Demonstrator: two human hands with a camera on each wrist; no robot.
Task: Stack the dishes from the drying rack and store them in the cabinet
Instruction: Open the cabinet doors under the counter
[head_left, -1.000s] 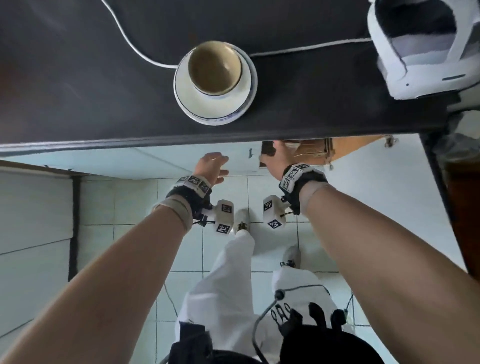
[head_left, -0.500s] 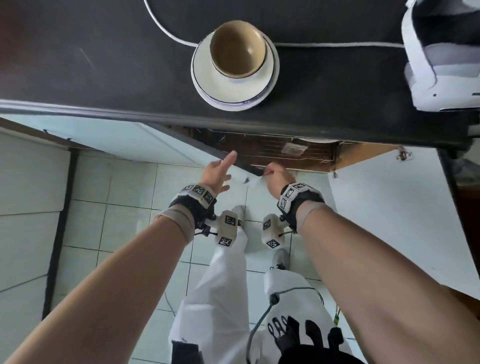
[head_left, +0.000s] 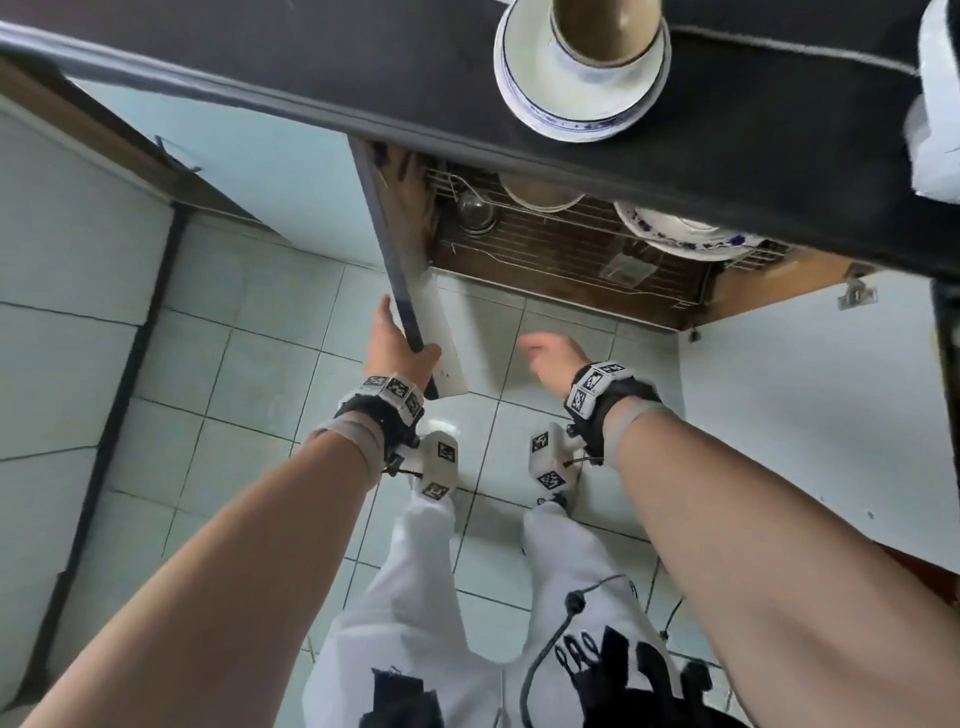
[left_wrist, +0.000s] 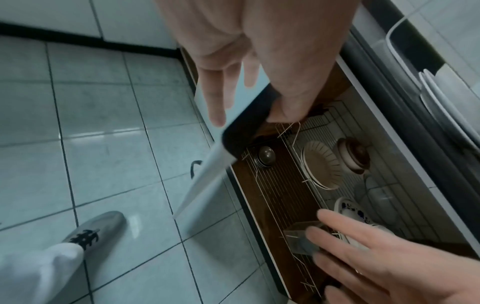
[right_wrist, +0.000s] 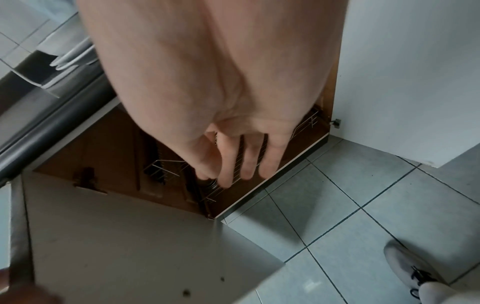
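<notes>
Both hands were low at the cabinet: the left hand (head_left: 397, 347) gripped the left door (head_left: 410, 291) edge, the right hand (head_left: 550, 356) hung loose and empty. Stacked dishes (head_left: 582, 88) waited near the dark table (head_left: 363, 67) edge; I judged a knock could tip them onto the tiled floor (head_left: 249, 374).

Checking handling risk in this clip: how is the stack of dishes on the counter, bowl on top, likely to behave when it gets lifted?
The stack of dishes looks glazed ceramic, so probably heavy for its size, stiff and breakable. The bowl sits loose on the plates and is narrower than them, so it may slide or tip if the stack tilts. The smooth rims seem slippery; with the left hand on the cabinet door, a two-handed lift looks safer.
</notes>
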